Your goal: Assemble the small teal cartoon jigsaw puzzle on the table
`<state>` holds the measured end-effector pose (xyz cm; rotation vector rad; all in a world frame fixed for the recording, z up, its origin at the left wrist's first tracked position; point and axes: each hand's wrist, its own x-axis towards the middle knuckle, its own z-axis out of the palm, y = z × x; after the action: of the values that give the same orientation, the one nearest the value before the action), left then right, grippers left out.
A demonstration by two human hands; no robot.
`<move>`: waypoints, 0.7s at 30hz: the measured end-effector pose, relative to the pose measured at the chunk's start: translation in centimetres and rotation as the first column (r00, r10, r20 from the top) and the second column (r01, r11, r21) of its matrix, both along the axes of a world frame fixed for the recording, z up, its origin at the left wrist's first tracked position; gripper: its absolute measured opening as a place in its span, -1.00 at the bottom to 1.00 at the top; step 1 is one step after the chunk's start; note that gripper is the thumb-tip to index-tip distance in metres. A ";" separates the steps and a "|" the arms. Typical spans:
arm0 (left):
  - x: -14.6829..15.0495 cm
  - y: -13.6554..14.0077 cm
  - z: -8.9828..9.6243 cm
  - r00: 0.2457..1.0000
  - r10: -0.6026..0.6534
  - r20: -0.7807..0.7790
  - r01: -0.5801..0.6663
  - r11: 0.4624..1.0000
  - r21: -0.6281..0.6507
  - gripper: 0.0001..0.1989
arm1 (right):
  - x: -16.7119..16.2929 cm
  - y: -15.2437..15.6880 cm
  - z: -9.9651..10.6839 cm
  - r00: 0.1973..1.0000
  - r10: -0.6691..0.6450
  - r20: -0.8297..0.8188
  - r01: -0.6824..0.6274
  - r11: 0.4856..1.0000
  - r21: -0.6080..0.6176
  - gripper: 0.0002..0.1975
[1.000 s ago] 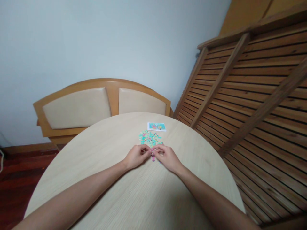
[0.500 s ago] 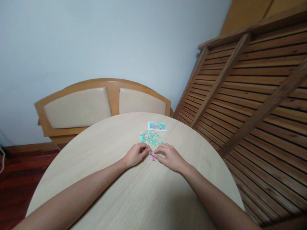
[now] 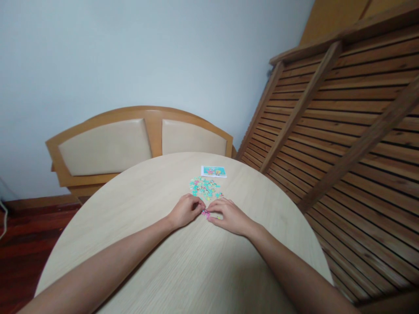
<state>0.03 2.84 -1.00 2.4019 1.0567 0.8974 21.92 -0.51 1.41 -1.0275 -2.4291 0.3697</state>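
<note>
A small cluster of pink jigsaw puzzle pieces (image 3: 206,213) lies on the table between my two hands. My left hand (image 3: 187,211) is closed, its thumb and forefinger pinched at the cluster's left side. From the right, my right hand (image 3: 231,215) has thumb and fingertips curved onto the same pieces. A small yellowish piece (image 3: 218,217) shows under my right palm. Just beyond my fingertips spreads a loose pile of turquoise, yellow and pink puzzle pieces (image 3: 203,187). Behind the pile lies a picture card (image 3: 214,171) with two cartoon figures on turquoise.
Everything rests on a round, pale wood table (image 3: 157,270). Past its far edge stands a headboard (image 3: 104,148) with cream panels against a white wall. A slatted wooden frame (image 3: 330,144) leans along the right side.
My right hand has shifted slightly left and nearer me, closing in on the pink pieces. The pink cluster has turned and sits slightly further left. My left hand has barely moved.
</note>
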 end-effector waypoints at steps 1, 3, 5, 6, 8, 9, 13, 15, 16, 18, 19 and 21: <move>0.0 0.0 0.0 1.000 0.001 -0.005 -0.001 1.000 -0.001 -0.77 | 0.0 0.0 0.0 1.000 0.003 -0.001 -0.003 1.000 -0.001 -0.78; 0.1 -0.1 0.2 1.000 0.000 -0.013 0.000 1.000 0.008 -0.78 | 0.0 0.0 0.0 1.000 0.007 -0.010 -0.007 1.000 -0.001 -0.79; 0.1 -0.3 0.4 1.000 -0.001 -0.024 0.002 1.000 0.026 -0.79 | 0.0 0.0 0.0 1.000 0.013 -0.017 -0.013 1.000 0.002 -0.80; 0.1 -0.3 0.4 0.999 0.000 -0.032 0.001 0.999 0.036 -0.80 | 0.0 -0.1 0.0 1.000 0.017 -0.016 -0.017 1.000 0.005 -0.81; 0.1 -0.4 0.5 0.999 0.004 -0.052 -0.001 0.998 0.056 -0.81 | 0.1 -0.1 0.1 1.000 0.021 0.001 -0.021 1.000 0.012 -0.82; 0.2 -0.4 0.6 0.998 0.005 -0.063 -0.001 0.998 0.066 -0.81 | 0.1 -0.1 0.2 1.000 0.019 0.014 -0.020 1.000 0.017 -0.82; 0.2 -0.4 0.6 0.994 0.007 -0.112 0.005 0.994 0.108 -0.84 | 0.1 -0.2 0.3 0.998 0.019 0.065 -0.022 0.999 0.039 -0.80; 0.2 -0.5 0.7 0.992 0.011 -0.126 0.004 0.993 0.117 -0.84 | 0.1 -0.2 0.3 0.997 0.027 0.077 -0.030 0.998 0.051 -0.80; 0.2 -0.5 0.8 0.991 0.012 -0.131 0.003 0.993 0.120 -0.84 | 0.1 -0.2 0.3 0.996 0.028 0.080 -0.033 0.998 0.057 -0.80; 0.1 -0.6 1.1 0.990 0.009 -0.141 0.009 0.992 0.130 -0.84 | 0.1 -0.2 0.2 0.996 0.027 0.081 -0.033 0.997 0.065 -0.80; 0.0 -0.7 1.2 0.989 0.004 -0.147 0.016 0.990 0.137 -0.84 | 0.1 -0.2 0.2 0.996 0.027 0.082 -0.032 0.997 0.066 -0.80; -0.3 -0.8 1.4 0.987 -0.023 -0.161 0.048 0.987 0.155 -0.86 | 0.1 -0.2 0.3 0.996 0.027 0.083 -0.032 0.997 0.066 -0.80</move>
<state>-0.31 2.07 0.44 2.6533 1.0294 0.8170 22.05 -0.73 1.69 -0.9970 -2.5146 0.2585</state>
